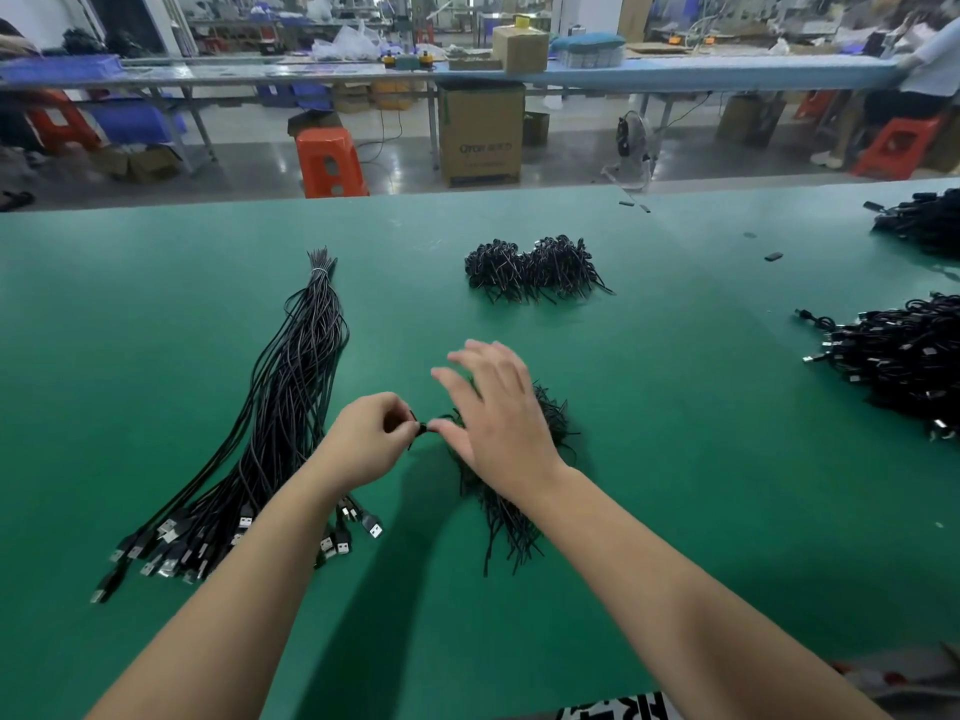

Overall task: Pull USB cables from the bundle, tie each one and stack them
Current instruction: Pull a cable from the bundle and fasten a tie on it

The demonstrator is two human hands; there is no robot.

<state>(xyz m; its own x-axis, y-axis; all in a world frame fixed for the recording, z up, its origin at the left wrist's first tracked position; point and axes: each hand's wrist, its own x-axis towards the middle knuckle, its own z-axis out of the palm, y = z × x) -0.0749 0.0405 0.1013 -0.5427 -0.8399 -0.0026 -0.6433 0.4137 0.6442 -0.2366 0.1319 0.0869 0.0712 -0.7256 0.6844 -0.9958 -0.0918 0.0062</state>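
Observation:
A long bundle of black USB cables (pixel 291 387) lies on the left of the green table (pixel 675 459), bound at its far end, plugs fanned toward me. My left hand (pixel 371 439) pinches a short black twist tie (pixel 418 428) between thumb and fingers. My right hand (pixel 498 413) pinches the tie's other end with thumb and forefinger, its other fingers spread over a pile of black twist ties (pixel 509 501). No cable is in either hand.
A second heap of black ties (pixel 535 270) lies at the table's middle back. Piles of tied cables (pixel 904 356) sit at the right edge, another pile (pixel 924 220) farther back. Small black bits (pixel 774 257) lie loose. Benches, boxes and an orange stool (pixel 330 161) stand beyond.

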